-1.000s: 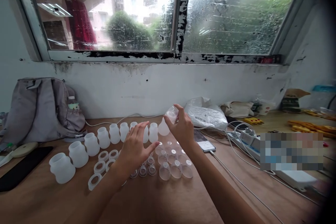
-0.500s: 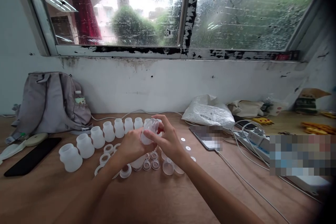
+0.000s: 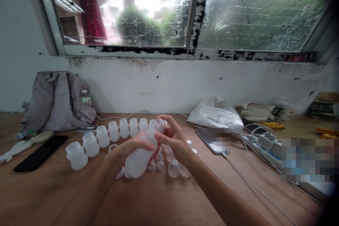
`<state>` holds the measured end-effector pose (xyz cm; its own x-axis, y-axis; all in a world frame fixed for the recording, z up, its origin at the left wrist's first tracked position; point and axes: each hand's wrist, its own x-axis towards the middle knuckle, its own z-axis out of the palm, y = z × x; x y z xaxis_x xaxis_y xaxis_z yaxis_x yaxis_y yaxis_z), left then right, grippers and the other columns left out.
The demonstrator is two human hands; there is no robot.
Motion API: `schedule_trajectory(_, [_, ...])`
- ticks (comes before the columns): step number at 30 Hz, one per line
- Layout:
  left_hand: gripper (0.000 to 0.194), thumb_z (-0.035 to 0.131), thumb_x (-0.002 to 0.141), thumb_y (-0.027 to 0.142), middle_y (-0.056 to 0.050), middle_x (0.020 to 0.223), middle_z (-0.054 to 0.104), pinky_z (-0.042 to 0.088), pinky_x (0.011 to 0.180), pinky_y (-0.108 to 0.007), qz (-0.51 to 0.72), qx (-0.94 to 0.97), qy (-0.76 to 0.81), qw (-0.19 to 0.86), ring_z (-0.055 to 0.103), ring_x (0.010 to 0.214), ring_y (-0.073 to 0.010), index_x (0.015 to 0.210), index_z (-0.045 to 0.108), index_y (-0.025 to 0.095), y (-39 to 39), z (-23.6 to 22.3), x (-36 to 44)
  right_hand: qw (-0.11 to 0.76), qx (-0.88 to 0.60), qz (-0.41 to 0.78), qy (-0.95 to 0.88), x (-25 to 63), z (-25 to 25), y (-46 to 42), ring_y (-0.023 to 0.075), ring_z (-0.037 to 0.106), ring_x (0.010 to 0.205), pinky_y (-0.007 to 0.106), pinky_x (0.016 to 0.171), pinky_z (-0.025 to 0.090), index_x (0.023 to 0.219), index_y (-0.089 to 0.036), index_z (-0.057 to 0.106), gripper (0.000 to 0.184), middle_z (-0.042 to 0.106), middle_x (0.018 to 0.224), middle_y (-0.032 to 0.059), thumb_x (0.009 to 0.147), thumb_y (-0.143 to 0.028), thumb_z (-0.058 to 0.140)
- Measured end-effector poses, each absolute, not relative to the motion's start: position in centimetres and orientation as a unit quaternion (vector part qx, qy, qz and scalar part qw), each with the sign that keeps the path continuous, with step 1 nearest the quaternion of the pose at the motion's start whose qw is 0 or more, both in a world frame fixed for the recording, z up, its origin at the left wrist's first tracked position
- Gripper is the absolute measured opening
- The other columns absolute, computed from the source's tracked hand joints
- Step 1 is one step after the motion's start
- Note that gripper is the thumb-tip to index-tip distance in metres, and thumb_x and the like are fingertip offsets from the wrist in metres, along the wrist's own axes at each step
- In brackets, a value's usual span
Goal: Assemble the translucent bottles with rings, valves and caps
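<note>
My left hand (image 3: 132, 148) grips a frosted white plastic bottle (image 3: 139, 157), tilted with its neck up and to the right. At the bottle's neck my right hand (image 3: 172, 137) pinches a small clear cap (image 3: 159, 124). Below my hands, several clear caps (image 3: 173, 167) and small rings lie on the wooden table (image 3: 159, 201). A curved row of frosted bottles (image 3: 91, 144) stands to the left and behind.
A grey backpack (image 3: 57, 100) leans on the wall at the left, with a black phone (image 3: 39, 152) in front of it. At the right lie a white plastic bag (image 3: 214, 114), a phone (image 3: 212, 140), white cables and a power strip (image 3: 267, 141).
My left hand, open a second ago, has taken a bottle and lifted it off the table. My right hand brought the clear cap down to the bottle's neck. The camera view shifted left.
</note>
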<state>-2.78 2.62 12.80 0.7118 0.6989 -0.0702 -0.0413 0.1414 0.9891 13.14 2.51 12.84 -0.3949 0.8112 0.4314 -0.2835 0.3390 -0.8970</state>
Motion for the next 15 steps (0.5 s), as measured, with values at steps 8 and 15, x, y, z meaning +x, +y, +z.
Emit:
schedule_trajectory(8, [0.031, 0.049, 0.055, 0.034, 0.0, 0.058, 0.052, 0.037, 0.039, -0.021, 0.264, 0.52, 0.181, 0.792, 0.048, 0.045, -0.0104, 0.079, 0.051, 0.014, 3.5, 10.4, -3.6, 0.5, -0.166, 0.601, -0.601, 12.8, 12.8, 2.2, 0.0105, 0.056, 0.054, 0.024, 0.05, 0.047, 0.105, -0.027, 0.039, 0.045, 0.059, 0.082, 0.0, 0.068, -0.027, 0.066])
schedule_trajectory(15, [0.027, 0.051, 0.06, 0.035, 0.0, 0.056, 0.054, 0.039, 0.042, -0.023, 0.242, 0.553, 0.193, 0.774, 0.051, 0.044, -0.0122, 0.076, 0.051, 0.014, 4.0, 10.9, -3.7, 0.507, -0.172, 0.589, -0.605, 13.0, 13.1, 2.4, 0.011, 0.056, 0.062, 0.026, 0.057, 0.047, 0.104, -0.027, 0.041, 0.044, 0.059, 0.091, 0.0016, 0.068, -0.022, 0.066])
